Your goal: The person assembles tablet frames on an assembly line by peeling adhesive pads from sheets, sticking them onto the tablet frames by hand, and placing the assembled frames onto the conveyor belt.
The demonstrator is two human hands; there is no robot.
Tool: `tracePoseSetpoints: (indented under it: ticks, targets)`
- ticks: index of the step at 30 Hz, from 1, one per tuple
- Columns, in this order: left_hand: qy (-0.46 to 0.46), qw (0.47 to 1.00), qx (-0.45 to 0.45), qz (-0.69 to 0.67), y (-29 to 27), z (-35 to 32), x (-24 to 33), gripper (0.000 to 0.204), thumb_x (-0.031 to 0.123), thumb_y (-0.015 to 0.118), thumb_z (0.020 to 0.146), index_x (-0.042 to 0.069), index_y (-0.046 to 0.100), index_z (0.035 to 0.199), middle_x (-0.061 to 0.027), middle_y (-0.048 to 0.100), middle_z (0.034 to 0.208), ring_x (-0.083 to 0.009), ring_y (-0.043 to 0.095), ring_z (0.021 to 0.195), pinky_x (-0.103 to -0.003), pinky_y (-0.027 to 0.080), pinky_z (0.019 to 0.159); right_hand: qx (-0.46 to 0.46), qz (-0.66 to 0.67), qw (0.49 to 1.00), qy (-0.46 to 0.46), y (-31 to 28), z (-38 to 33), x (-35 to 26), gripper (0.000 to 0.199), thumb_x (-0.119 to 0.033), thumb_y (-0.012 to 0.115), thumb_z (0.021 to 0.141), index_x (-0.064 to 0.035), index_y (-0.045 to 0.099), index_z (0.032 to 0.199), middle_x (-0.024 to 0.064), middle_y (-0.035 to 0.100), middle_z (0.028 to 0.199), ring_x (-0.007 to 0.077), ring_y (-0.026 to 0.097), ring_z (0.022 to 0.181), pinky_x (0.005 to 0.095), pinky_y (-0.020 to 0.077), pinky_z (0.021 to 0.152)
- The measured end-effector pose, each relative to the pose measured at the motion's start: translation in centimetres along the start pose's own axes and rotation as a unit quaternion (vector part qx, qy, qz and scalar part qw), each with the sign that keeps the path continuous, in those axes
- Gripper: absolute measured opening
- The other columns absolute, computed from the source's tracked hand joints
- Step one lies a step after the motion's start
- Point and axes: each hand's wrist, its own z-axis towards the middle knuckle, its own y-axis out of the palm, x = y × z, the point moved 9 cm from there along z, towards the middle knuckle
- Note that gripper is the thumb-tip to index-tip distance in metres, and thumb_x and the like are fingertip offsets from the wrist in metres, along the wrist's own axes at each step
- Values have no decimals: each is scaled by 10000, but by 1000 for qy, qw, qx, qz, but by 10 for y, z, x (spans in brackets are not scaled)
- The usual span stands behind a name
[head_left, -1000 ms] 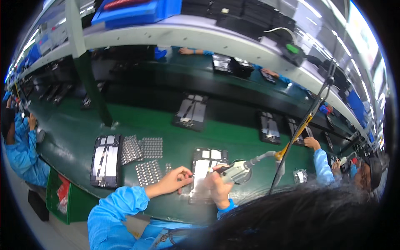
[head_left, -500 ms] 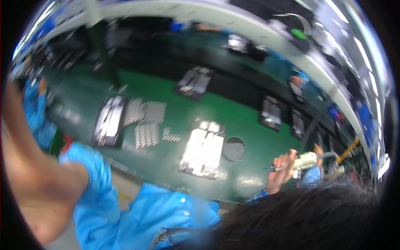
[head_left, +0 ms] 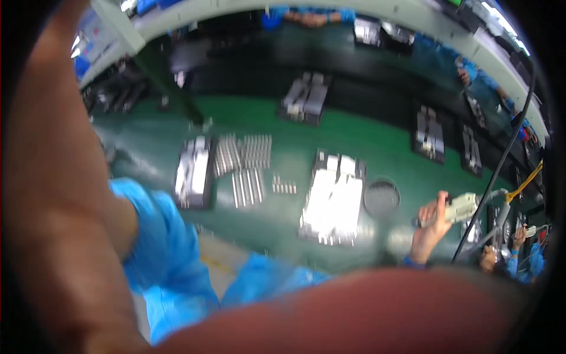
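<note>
My right hand (head_left: pixel 432 231), at the right above the green bench, is closed around a cream electric screwdriver (head_left: pixel 463 207) with a cable at its rear. Very close to the lens, my bare left arm (head_left: pixel 65 189) rises along the left edge from a blue sleeve; its fingers cannot be made out. A blurred, reddish patch of skin (head_left: pixel 365 312) fills the lower edge. Left of the screwdriver lie a round dark dish (head_left: pixel 382 197) and a black flat unit with bright white panels (head_left: pixel 334 200). Small metal parts (head_left: pixel 246 186), probably screws, stand in rows farther left.
Another black unit with silver panels (head_left: pixel 193 171) lies at the left of the bench. Similar units (head_left: pixel 305 97) sit along the dark far strip. A pale frame beam (head_left: pixel 206 13) crosses the top. Co-workers' hands (head_left: pixel 315 19) show beyond and at the right; a black cable (head_left: pixel 501 159) hangs there.
The view has shifted, so the bench things appear farther right. My left arm looms larger, and reddish skin covers the lower edge where dark hair showed. My right hand keeps the electric screwdriver.
</note>
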Motion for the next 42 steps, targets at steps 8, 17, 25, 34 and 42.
tracePoseSetpoints:
  ticks: [8,17,25,34,42]
  targets:
    - [108,992,56,-46,7,9,-41,967,257,839,765,37,282,1524,-254,172,1587,-412,270,1446,-512,303,1161,6,35,999,-22,-19,-11,32,238,-180,617,972,-12,571,1136,-41,402,612,59,345,468,253,317,442]
    - [76,994,21,-78,30,31,-92,978,243,853,745,29,293,1517,-256,186,1581,-412,274,1444,-509,305,1159,74,-48,996,-19,-41,-4,50,270,-204,640,966,-14,566,1144,-48,404,619,59,369,485,246,321,450]
    - [-119,917,-380,-10,106,-150,-172,946,330,880,703,75,383,1467,-242,281,1522,-447,271,1432,-605,269,1137,33,-24,998,-56,-20,-26,21,223,-215,573,1013,-17,552,1113,-53,369,594,43,336,484,230,298,473]
    - [-207,893,-391,85,160,-280,-247,1024,341,865,672,8,322,1474,-199,347,1500,-383,375,1374,-517,302,1150,8,-42,999,-31,-34,-27,30,257,-251,555,1022,-30,531,1153,-40,363,597,51,333,488,223,296,490]
    - [5,901,-428,75,266,-169,-367,612,372,778,782,119,570,1298,-147,455,1406,-375,409,1342,-549,313,1137,-15,23,999,-37,-2,-16,33,233,-231,555,1021,-31,552,1140,-40,373,590,52,355,485,226,326,473]
